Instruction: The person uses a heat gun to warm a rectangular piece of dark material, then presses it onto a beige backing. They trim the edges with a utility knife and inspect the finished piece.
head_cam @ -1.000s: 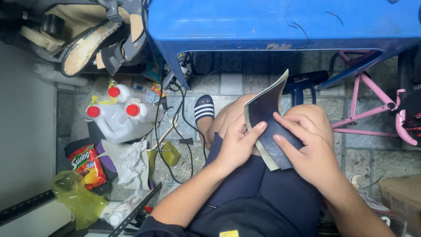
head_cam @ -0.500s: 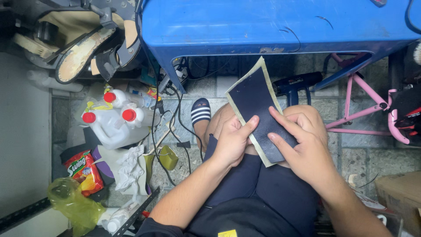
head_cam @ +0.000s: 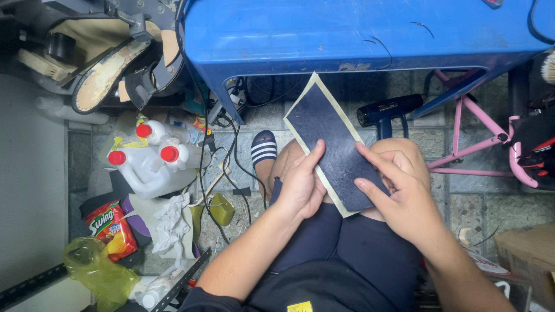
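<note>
Since half a second ago the flat dark navy sheet with a pale cream border point(head_cam: 332, 147) has been laid flatter across the person's knees, its far corner now pointing toward the blue plastic table point(head_cam: 358, 34). The left hand point(head_cam: 300, 188) clasps the sheet's left edge, thumb up along the border and fingers curled beneath. The right hand point(head_cam: 402, 193) is open, two fingers stretched flat and pressing on the dark face near its right edge. A black heat gun point(head_cam: 384, 111) lies on the floor just beyond the sheet.
</note>
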